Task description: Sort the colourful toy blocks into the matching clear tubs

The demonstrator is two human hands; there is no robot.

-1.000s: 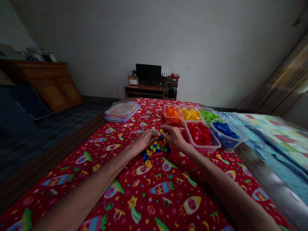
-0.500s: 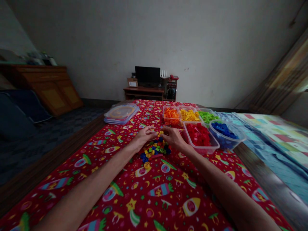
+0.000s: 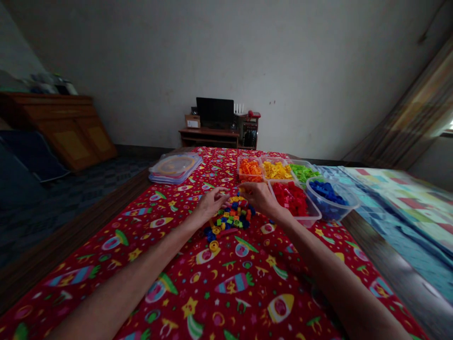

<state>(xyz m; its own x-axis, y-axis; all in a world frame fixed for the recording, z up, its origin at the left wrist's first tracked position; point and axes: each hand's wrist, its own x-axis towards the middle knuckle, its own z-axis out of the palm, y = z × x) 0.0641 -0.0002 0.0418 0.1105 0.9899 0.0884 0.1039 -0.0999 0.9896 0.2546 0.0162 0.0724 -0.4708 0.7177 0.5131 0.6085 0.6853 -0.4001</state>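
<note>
A pile of small toy building bricks (image 3: 231, 221) in mixed yellow, blue, green, orange and red lies on the red patterned cloth (image 3: 231, 283). My left hand (image 3: 211, 205) hovers at the pile's far left edge, its fingers curled together; what they hold, if anything, is too small to make out. At the far right of the pile, my right hand (image 3: 261, 194) pinches what looks like a small yellow brick (image 3: 242, 190) at its fingertips. A yellow wheel-like piece (image 3: 213, 245) lies at the pile's near end.
Right of the pile stand clear tubs sorted by colour: orange (image 3: 251, 170), yellow (image 3: 277, 171), green (image 3: 303, 173), red (image 3: 292, 197) and blue (image 3: 327, 192) bricks. Stacked clear lids (image 3: 176, 168) lie at the far left. A monitor (image 3: 215, 112) stands beyond the table.
My right hand has lifted slightly away from my left hand, with the yellow brick at its fingertips. The gap between the hands is wider and shows more of the pile.
</note>
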